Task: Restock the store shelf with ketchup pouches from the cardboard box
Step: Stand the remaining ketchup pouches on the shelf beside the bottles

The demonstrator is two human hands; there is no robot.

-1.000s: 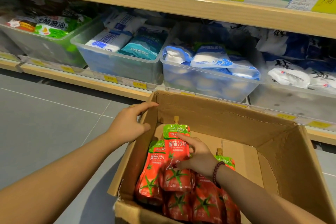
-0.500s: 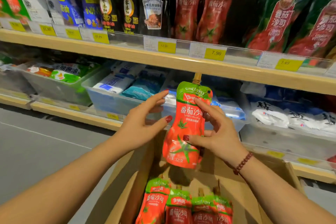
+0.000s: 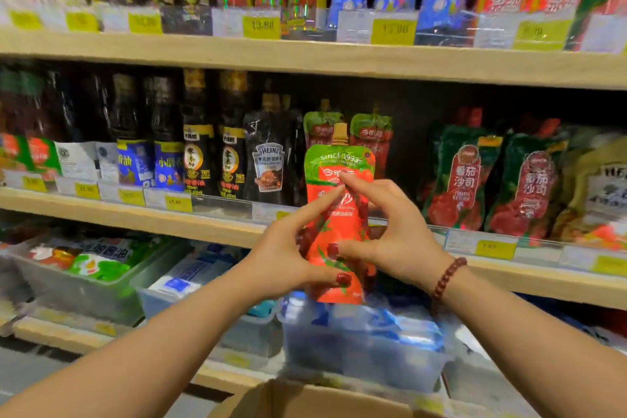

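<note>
Both hands hold one ketchup pouch point(image 3: 342, 224) upright between them. The left hand point(image 3: 281, 258) lays its thumb across the lower front and stretches its forefinger up the face. The right hand point(image 3: 390, 241) pinches from the other side, thumb low and forefinger meeting the left one just under the green top. I cannot see the fingers behind the pouch.

The pouch's long axis runs straight up and down, with the spout cap on top and the printed face toward the person. Its place looks to be straight beyond the grip and a little higher. Two matching pouches point(image 3: 322, 129) stand there on the middle shelf point(image 3: 210, 224), their green tops showing just behind the held cap. The pouch's foot hangs lower than the shelf's front lip, so I'd judge it must rise before it goes in over the price rail. How near it is to that lip I can't tell from here.

Neither hand looks nearer the spot, as they flank the pouch about evenly, the right a touch higher. Left of the grip stands a black Heinz pouch point(image 3: 268, 163). To the right is a dark gap, then green-and-red pouches point(image 3: 461, 176). Below the grip, only the rim of the cardboard box point(image 3: 305, 400) shows.
</note>
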